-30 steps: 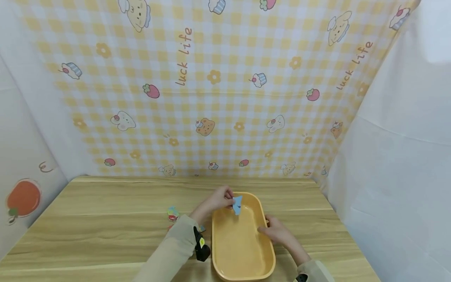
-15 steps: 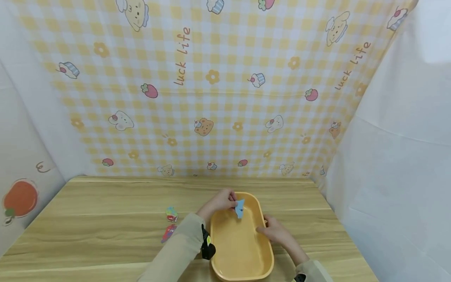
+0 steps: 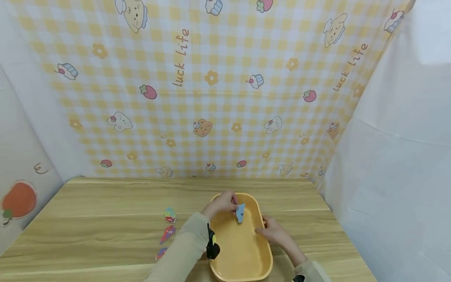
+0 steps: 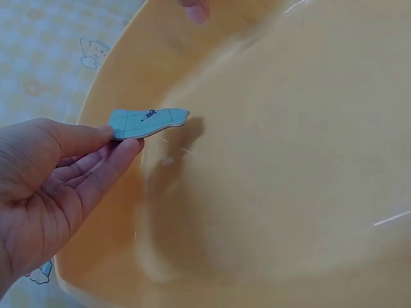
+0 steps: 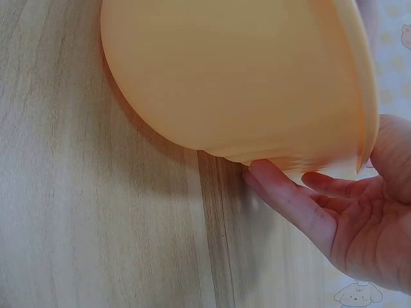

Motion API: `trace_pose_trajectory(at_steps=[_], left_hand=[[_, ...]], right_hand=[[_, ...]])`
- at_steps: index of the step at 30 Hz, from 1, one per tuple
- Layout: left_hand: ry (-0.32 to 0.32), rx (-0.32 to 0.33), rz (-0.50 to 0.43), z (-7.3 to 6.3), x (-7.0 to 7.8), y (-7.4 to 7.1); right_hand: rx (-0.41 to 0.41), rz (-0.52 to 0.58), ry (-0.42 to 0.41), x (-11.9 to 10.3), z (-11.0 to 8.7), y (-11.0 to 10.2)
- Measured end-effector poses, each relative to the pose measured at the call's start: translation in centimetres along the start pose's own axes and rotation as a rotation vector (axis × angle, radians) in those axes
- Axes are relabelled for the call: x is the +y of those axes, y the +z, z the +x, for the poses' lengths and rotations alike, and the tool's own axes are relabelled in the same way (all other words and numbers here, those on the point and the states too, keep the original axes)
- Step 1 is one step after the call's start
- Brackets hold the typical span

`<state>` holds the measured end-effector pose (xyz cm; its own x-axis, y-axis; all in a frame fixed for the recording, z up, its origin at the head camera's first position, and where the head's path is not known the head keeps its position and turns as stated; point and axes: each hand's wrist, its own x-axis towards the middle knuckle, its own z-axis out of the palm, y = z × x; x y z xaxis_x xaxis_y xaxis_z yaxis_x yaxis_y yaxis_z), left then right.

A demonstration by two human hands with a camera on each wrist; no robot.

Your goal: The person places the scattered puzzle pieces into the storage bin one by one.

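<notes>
Between thumb and fingers, my left hand (image 3: pixel 222 203) pinches a flat light-blue piece (image 4: pixel 144 123), which looks like a puzzle piece. A small dark animal figure and thin lines are printed on it. It is held above the floor of a yellow-orange plastic basin (image 3: pixel 239 252), inside its far end, and casts a shadow there. At the basin's right side, my right hand (image 3: pixel 276 232) grips the rim, thumb inside and fingers outside. The right wrist view shows those fingertips against the outer wall of the basin.
Left of the basin, colourful flat pieces lie in a row on the wooden table (image 3: pixel 105 223): a green-and-red one (image 3: pixel 170 215), a red-and-purple one (image 3: pixel 168 234) and another (image 3: pixel 161 253) partly behind the left sleeve. A yellow checked cloth (image 3: pixel 225 102) hangs behind.
My left hand has moved slightly right and nearer to me, carrying the blue piece farther into the basin. Its sleeve uncovers more of the pieces at left. The right hand keeps its grip.
</notes>
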<state>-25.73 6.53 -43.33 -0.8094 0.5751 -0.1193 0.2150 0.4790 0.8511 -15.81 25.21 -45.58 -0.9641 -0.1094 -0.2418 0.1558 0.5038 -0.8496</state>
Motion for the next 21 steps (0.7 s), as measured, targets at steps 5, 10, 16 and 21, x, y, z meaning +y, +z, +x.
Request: trace_pose_trajectory(at_steps=[5, 10, 16, 21], left_hand=[[-0.005, -0.002, 0.008, 0.1, -0.1, 0.1], [-0.016, -0.003, 0.017, 0.1, 0.1, 0.3], [-0.022, 0.003, 0.071, 0.0, 0.3, 0.8], [-0.021, 0.015, 0.082, 0.1, 0.3, 1.2]], right_hand=[[0.001, 0.002, 0.010, 0.0, 0.0, 0.0], [0.006, -0.012, 0.015, 0.0, 0.1, 0.0], [0.002, -0.018, 0.020, 0.1, 0.2, 0.0], [0.004, -0.015, 0.018, 0.1, 0.1, 0.0]])
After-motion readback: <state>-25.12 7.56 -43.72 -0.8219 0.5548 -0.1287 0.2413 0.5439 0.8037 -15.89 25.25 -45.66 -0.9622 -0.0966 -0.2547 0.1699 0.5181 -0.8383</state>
